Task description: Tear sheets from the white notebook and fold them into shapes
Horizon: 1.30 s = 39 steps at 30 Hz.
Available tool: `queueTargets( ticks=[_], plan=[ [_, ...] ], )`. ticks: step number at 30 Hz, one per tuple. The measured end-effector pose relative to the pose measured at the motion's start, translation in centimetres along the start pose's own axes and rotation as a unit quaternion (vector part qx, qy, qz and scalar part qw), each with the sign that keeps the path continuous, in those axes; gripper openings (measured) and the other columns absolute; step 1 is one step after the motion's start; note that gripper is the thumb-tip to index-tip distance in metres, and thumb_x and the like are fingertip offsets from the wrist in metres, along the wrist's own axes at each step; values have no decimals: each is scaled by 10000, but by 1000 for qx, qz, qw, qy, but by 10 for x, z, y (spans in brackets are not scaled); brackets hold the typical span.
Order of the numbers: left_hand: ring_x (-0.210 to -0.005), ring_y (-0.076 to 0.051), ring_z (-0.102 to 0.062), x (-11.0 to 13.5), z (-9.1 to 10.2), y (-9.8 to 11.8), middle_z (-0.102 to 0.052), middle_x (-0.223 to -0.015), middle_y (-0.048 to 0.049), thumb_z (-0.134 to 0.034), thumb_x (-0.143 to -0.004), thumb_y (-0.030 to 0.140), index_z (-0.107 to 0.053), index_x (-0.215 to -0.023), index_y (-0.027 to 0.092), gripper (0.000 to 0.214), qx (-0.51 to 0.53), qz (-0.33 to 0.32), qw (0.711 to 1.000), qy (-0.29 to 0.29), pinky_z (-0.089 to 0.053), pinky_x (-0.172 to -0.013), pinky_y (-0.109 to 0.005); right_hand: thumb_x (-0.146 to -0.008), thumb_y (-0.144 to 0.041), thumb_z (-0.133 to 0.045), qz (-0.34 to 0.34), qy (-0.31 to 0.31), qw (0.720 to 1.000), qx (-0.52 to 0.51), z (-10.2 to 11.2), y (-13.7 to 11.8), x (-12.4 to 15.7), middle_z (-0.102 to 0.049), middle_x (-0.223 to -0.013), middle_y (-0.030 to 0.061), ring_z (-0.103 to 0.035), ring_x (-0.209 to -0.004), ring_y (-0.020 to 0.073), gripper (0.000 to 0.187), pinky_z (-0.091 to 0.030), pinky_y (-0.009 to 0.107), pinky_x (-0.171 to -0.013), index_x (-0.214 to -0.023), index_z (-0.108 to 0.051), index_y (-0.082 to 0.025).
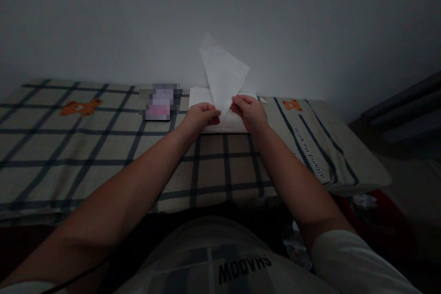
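A thin white sheet of paper (222, 71) stands up between my hands, its broad end at the top and a narrow point at the bottom. It looks folded. With thumb and fingers pinched, my left hand (203, 117) grips it by the lower tip. On the other side, my right hand (250, 109) pinches its lower right edge. Behind and beneath lie flat white sheets (198, 95), partly hidden by my hands and the upright paper. The exact fold at my fingertips is too dim to make out.
A checked tablecloth (103, 142) with bear prints covers the table against a grey wall (138, 23). A pixelated phone-like object (160, 103) lies left of the sheets. A red container (389, 220) with crumpled stuff sits low at the right, under the table's edge.
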State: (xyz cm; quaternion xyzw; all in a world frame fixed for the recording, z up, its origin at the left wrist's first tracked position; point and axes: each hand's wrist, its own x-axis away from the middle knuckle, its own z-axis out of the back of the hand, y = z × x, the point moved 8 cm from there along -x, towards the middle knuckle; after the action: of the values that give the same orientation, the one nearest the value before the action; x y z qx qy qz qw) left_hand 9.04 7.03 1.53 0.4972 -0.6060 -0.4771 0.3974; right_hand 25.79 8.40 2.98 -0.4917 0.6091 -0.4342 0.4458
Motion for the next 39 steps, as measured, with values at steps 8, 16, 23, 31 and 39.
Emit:
queueTargets(
  ticks=[8,16,23,31,39],
  plan=[
    [-674,-109,-581,-3,7,6,-625,-681,2,-884,-624,368,-677,-687,166,296,22,-24,999,21,-546,-734,-261,-743,-342,-801,2,-8,1000,29,-3,-3,3,-647,-686,-18,-628,-684,115,203,-555,282,-752,-765,-657,-202],
    [-637,-105,-574,0,7,7,-620,-644,5,-877,-590,308,-662,-628,154,267,40,-18,999,29,-545,-691,-254,-705,-358,-825,-9,-8,1000,4,-3,0,3,-646,-669,-21,-620,-650,103,237,-547,258,-712,-744,-662,-191],
    [-759,-112,-650,-3,9,6,-720,-829,-24,-861,-636,307,-705,-766,171,245,71,-3,997,26,-546,-771,-241,-708,-354,-826,3,-3,999,33,-2,-1,2,-659,-663,-18,-629,-651,112,217,-567,279,-714,-749,-682,-198],
    [-640,-92,-591,-6,14,5,-681,-714,-9,-836,-639,235,-686,-681,173,167,66,-14,996,51,-538,-680,-219,-715,-346,-819,7,-3,999,46,-2,-1,3,-671,-669,-10,-638,-655,119,200,-572,287,-716,-765,-695,-196],
    [-613,-75,-576,-7,18,10,-663,-705,22,-817,-633,193,-676,-701,184,157,77,-30,994,72,-542,-704,-220,-703,-372,-834,14,-4,999,35,-1,3,-1,-673,-664,-15,-642,-650,124,225,-583,304,-724,-741,-683,-210]
  ],
)
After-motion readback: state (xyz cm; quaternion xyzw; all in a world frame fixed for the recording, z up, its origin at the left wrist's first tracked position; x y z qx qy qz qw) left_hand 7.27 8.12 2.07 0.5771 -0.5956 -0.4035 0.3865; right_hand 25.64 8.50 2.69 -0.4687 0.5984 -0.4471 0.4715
